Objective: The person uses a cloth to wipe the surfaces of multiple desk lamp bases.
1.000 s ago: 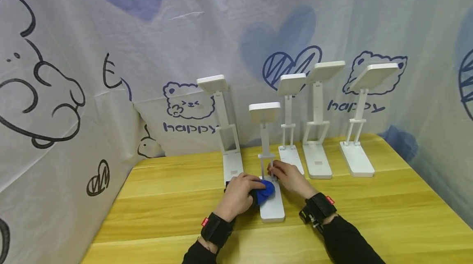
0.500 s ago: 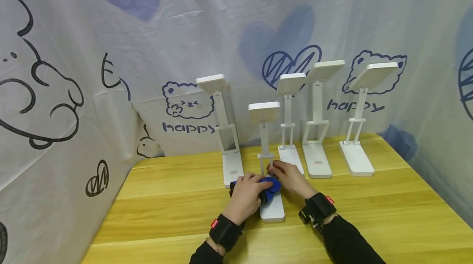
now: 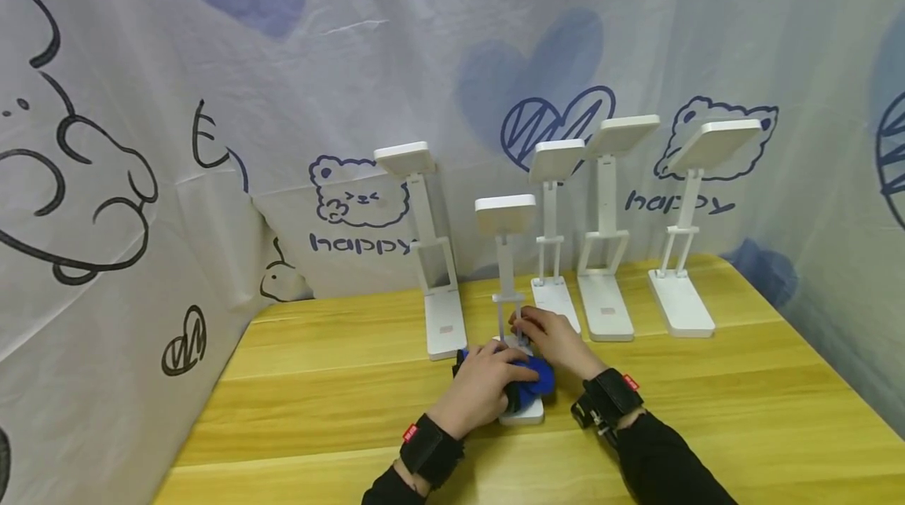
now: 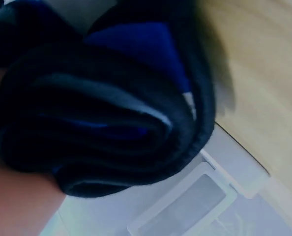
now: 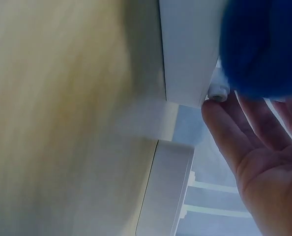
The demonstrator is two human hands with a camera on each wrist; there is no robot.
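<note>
A white folding desk lamp (image 3: 505, 216) stands upright at the table's middle, nearest the person. My left hand (image 3: 481, 389) grips a folded blue and black cloth (image 3: 542, 377) and presses it over the lamp's base (image 3: 525, 416), hiding most of it. In the left wrist view the cloth (image 4: 136, 44) is bunched in thick folds. My right hand (image 3: 562, 342) holds the thin support at the back of the base. Seen from the right wrist, the fingers (image 5: 219, 125) reach the hinge at the base's end, with the cloth (image 5: 259, 44) close above them.
Behind stand more white desk lamps: one on the left (image 3: 443, 324), and three to the right, including one close by (image 3: 555, 305), a taller one (image 3: 608, 316) and the farthest right (image 3: 682, 312). A patterned curtain (image 3: 424, 57) hangs behind the wooden table (image 3: 318, 395).
My left hand has slid the cloth rightward and toward the near end of the lamp's base. The right hand keeps its place at the support.
</note>
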